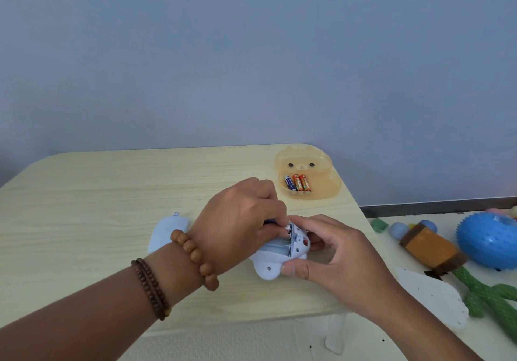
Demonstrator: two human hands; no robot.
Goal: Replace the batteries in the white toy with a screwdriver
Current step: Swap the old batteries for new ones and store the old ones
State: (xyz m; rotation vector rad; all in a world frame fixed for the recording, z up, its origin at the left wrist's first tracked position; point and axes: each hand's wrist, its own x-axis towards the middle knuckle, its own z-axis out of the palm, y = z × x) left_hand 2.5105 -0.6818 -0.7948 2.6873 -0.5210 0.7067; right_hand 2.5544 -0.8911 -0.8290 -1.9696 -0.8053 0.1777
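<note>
Head view: white toy point(275, 260) belly-up on the table point(84, 206), a battery point(286, 227) pinched at its open bay.

The right hand point(335, 251) wraps the toy, thumb on the near edge and fingers round the far side, likely to keep it from rocking. The left hand point(240, 215) curls over the toy's far end, its fingertips pinching the battery at the end of the bay, and hides most of that end. I cannot tell whether the cell is going in or coming out. A dark shape under the left hand may be the screwdriver, but it is too covered to be sure. Left of the toy lies a pale cover point(167, 229). Beyond the toy a bear-shaped case point(330, 192) stands open and within reach, holding three batteries point(298, 183).
</note>
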